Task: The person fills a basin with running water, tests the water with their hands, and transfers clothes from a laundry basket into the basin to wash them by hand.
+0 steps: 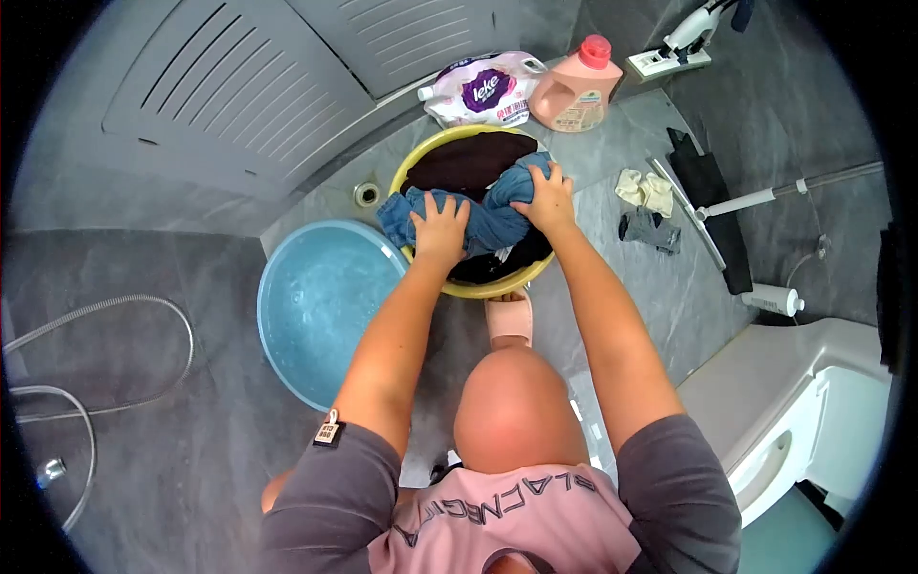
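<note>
A bunched blue denim garment (495,222) lies across the top of a yellow basin (406,163). My left hand (441,230) grips its left part from above, with fingers curled over the folds. At the garment's upper right end, my right hand (550,199) has its fingers wrapped round the cloth. Dark clothes (469,158) fill the basin behind and beneath the denim. To the left, a light blue basin (330,306) holds water.
A white detergent pouch (488,91) and a pink jug (577,91) stand behind the yellow basin. Small socks (645,194), a squeegee mop (708,206) and a toilet (794,430) are to the right. A shower hose (186,335) lies left. A power strip (669,62) is at the back wall.
</note>
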Available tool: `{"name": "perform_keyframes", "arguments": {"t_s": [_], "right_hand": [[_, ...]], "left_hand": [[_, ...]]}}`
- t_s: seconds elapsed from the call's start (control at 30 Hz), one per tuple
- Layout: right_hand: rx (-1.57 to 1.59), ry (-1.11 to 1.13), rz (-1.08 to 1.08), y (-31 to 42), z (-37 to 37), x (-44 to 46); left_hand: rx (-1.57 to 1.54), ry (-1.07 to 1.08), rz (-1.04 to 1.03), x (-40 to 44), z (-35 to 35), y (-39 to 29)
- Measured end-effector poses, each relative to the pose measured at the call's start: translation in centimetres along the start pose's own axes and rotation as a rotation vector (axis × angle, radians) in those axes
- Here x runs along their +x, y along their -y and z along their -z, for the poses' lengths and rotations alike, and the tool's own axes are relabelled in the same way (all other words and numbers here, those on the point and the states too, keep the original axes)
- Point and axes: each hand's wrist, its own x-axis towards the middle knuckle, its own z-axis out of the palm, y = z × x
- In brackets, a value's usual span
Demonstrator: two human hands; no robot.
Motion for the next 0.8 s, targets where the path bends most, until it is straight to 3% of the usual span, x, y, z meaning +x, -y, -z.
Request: {"name": "perform_keyframes", "arguments": {"t_s": [0.3, 0.4, 0.5, 0.67, 0.8], "right_hand": [[0.086, -0.087, 0.163, 3.5, 4.2, -2.0], [0.150, -0.110, 0.230, 7.6, 7.7, -2.8], [0.191, -0.115, 0.436, 13.9, 11.5, -4.4], [0.164, -0.049, 0.592, 23.1, 11.9, -6.8], [0.148, 0.044, 0.528, 28.8, 8.7, -9.4]], "left_hand": [[-0.302, -0.305, -0.003, -6.2, 1.8, 2.8], [-0.434, -0.465, 0.031, -10.2, 3.4, 5.9], [-0.395, -0.636, -0.010, -14.7, 5.4, 9.8], [-0.369, -0.593, 0.155, -23.4, 8.4, 16.1], [-0.319, -0.617, 0.241, -29.6, 6.5, 20.2]]}}
